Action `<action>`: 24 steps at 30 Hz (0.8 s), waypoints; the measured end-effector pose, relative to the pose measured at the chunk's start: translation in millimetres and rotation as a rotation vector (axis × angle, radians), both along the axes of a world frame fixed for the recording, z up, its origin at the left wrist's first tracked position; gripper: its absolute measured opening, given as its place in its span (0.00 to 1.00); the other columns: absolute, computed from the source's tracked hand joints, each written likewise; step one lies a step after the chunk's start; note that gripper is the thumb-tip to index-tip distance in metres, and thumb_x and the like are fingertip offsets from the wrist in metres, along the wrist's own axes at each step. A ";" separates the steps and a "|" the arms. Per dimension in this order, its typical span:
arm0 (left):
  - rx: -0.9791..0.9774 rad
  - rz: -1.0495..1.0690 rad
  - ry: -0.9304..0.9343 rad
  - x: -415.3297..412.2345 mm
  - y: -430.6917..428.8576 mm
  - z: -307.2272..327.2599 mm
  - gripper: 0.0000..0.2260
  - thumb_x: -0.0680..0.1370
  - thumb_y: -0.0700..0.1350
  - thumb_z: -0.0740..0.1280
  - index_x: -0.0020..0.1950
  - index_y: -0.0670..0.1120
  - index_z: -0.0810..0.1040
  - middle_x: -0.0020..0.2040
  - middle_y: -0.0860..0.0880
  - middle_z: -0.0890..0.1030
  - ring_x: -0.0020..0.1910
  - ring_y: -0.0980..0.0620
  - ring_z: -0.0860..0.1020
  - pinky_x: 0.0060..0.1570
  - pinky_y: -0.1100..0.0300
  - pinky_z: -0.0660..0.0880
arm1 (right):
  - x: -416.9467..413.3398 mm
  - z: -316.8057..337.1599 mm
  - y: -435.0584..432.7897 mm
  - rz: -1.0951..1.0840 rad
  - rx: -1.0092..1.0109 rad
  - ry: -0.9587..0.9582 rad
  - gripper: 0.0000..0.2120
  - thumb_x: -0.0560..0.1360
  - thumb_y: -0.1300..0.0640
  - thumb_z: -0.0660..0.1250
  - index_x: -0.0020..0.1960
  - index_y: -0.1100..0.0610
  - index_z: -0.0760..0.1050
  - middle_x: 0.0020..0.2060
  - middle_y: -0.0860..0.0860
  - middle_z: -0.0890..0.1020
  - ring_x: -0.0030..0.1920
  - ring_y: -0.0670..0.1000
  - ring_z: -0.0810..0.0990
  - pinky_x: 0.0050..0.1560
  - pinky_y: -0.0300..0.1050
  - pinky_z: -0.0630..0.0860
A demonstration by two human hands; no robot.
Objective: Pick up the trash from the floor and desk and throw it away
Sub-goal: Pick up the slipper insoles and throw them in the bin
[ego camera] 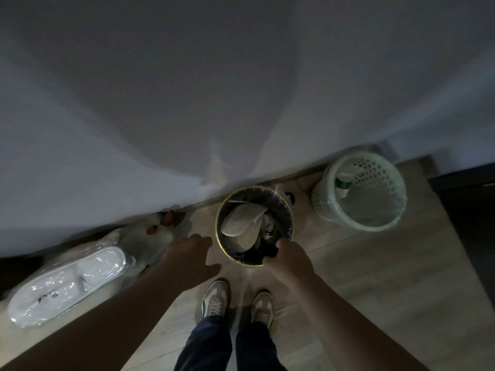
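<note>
Right hand (288, 259) closed on a dark scrap (270, 251) at the near rim of the round dark bin (288, 210), already holding a pale slipper (241, 223). Left hand (191, 257) just left of that bin, fingers loose and apart, holding nothing. Beyond, pale wood-plank floor (375, 263) in dim light, two sneakers (217, 298) planted near. Far right, a green mesh basket (385, 218) with a bottle (342, 184) inside. Left, wrapped white slippers (69, 285) against a grey wall (187, 89).
</note>
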State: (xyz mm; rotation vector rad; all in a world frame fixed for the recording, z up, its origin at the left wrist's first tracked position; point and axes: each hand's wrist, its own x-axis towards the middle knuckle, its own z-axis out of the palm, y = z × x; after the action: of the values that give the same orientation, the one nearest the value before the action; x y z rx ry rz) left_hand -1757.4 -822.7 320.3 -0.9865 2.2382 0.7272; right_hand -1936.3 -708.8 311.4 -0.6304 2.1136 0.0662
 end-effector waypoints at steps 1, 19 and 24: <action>-0.005 -0.011 0.005 -0.1 -1.4 10.0 0.27 0.76 0.61 0.63 0.70 0.50 0.67 0.65 0.48 0.72 0.62 0.50 0.73 0.61 0.57 0.71 | -1.1 11.0 0.2 0.029 -0.016 0.014 0.20 0.72 0.52 0.67 0.62 0.58 0.72 0.57 0.56 0.78 0.59 0.57 0.77 0.52 0.45 0.73; -0.278 0.083 0.117 13.4 30.7 331.4 0.21 0.74 0.59 0.64 0.62 0.50 0.71 0.58 0.47 0.75 0.56 0.47 0.75 0.55 0.56 0.72 | -27.1 341.8 -11.4 0.806 -0.493 0.068 0.22 0.72 0.50 0.69 0.64 0.52 0.70 0.54 0.50 0.74 0.55 0.52 0.74 0.49 0.43 0.70; -0.373 0.237 0.193 50.9 53.6 409.2 0.25 0.76 0.60 0.64 0.70 0.52 0.67 0.65 0.50 0.73 0.62 0.50 0.73 0.61 0.57 0.69 | -9.4 433.5 -19.2 0.999 -0.673 0.061 0.25 0.73 0.48 0.68 0.69 0.49 0.68 0.63 0.47 0.73 0.61 0.48 0.73 0.59 0.42 0.71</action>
State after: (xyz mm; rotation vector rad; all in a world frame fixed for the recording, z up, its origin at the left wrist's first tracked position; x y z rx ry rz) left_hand -1706.5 -769.1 729.4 -1.4332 2.5089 0.5288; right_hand -1945.7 -728.0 744.9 -2.0483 1.6469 -0.0801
